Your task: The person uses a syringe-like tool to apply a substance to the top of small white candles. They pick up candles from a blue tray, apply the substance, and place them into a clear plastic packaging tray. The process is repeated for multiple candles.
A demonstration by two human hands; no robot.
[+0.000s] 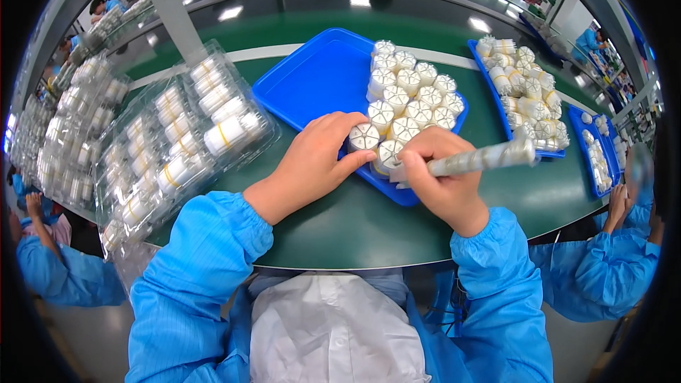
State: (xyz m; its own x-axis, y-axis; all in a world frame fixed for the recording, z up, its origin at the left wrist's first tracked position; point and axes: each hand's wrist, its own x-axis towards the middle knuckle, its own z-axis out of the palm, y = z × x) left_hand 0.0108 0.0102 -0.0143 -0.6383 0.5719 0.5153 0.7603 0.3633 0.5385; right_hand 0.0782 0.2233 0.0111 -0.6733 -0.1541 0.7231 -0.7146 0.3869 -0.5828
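Note:
Thumb and forefinger of my left hand [312, 159] close round a white cylindrical part [364, 136] at the near left edge of a packed group. My right hand [447, 177] grips a pen-like tool [489, 158] with a thick, mottled grey handle slanting up to the right. Its working end is partly hidden by my fingers, close to the nearest cylinder [389, 153]. Several white cylinders [408, 81] stand upright, their segmented round ends facing up, some with a yellow band. They fill the right part of a blue tray [305, 85], whose left part shows bare plastic.
Clear plastic blister trays [184, 135] of banded white cylinders are stacked at left. More blue trays of cylinders [528, 92] stand on the right of the green table [319, 234]. A conveyor [305, 10] runs behind. Co-workers in blue sleeves [603, 269] sit on both sides.

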